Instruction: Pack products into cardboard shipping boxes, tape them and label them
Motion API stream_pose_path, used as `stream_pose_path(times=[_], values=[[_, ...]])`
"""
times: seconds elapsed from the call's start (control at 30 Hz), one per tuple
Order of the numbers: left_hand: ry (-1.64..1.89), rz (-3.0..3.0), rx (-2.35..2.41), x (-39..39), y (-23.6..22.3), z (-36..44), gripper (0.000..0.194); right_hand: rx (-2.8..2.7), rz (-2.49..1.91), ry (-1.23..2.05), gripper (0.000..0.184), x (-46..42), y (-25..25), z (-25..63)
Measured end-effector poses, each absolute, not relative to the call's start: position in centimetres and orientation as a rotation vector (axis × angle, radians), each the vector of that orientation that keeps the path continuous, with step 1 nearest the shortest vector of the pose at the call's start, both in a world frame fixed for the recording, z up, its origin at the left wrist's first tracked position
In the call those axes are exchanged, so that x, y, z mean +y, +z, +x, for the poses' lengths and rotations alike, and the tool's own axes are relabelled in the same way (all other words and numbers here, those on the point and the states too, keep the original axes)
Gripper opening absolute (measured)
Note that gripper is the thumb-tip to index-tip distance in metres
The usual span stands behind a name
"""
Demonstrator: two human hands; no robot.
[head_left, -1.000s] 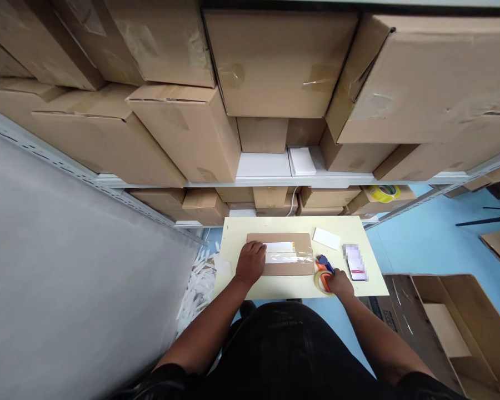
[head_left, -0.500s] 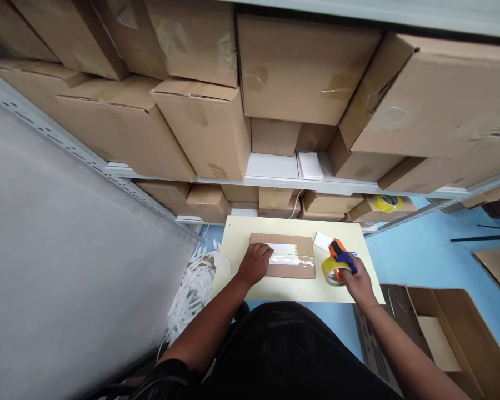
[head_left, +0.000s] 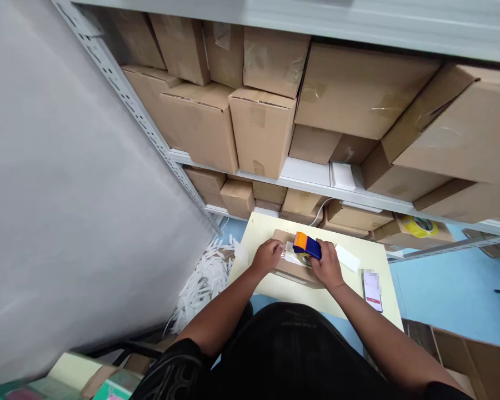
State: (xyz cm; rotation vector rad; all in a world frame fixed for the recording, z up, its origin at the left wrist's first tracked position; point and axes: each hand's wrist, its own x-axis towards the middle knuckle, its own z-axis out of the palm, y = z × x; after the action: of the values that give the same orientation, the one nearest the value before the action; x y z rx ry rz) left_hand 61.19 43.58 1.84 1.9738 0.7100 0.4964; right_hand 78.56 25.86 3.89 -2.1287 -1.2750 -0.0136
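A cardboard box [head_left: 300, 271] with a white label on top lies on the pale yellow table [head_left: 263, 222]. My right hand [head_left: 329, 266] is wrapped round a tape dispenser [head_left: 308, 245], orange and dark blue, held over the box top. Part of its tape roll shows beneath it. On the left end of the box, my left hand [head_left: 267, 256] is closed with its fingers curled beside a shiny bit of clear tape. What its fingertips pinch, if anything, is too small to make out.
A phone [head_left: 372, 290] and a white flat item [head_left: 347, 258] lie on the table's right side. Shelves full of cardboard boxes [head_left: 260, 130] stand ahead. A yellow tape roll [head_left: 420, 225] sits lower right. Shredded paper [head_left: 204, 272] and a wall [head_left: 108, 194] are left.
The right hand has brought the tape dispenser left, from beside the box to above its label. My left hand stays at the box's left end. The view has shifted left, and the phone now shows fully.
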Motion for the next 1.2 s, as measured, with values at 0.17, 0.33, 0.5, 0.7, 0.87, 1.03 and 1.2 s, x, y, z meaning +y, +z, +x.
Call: stream_pose_path(times=[0.17,0.33,0.5,0.7,0.87,1.03,1.2], values=[[0.249,1.411,0.834,43.7,3.0,62.1,0.047,-1.412,-2.150,-0.094,0.061,26.2,4.5,77.7],[0.220,1.305,0.865,43.3,3.2,62.9,0.046,-1.511,-2.254,-0.133,0.057,27.0,5.3,76.3],[0.286,1.415,0.942,44.4,2.7,62.3,0.028,-1.624,-2.353,-0.106,0.057,27.4,6.2,75.8],[0.362,1.587,0.949,46.5,2.5,61.2,0.023,-1.880,-2.437,-0.023,0.069,28.4,7.5,76.4],[0.391,1.651,1.023,48.6,1.4,59.7,0.025,-1.955,-2.453,-0.009,0.067,28.0,8.1,78.0],[0.413,1.695,1.124,50.9,-0.8,57.6,0.029,-1.984,-2.459,-0.020,0.065,26.0,8.6,80.0],[0.380,1.757,1.169,49.9,-3.4,57.1,0.030,-2.022,-2.474,-0.030,0.065,25.3,8.7,80.4]])
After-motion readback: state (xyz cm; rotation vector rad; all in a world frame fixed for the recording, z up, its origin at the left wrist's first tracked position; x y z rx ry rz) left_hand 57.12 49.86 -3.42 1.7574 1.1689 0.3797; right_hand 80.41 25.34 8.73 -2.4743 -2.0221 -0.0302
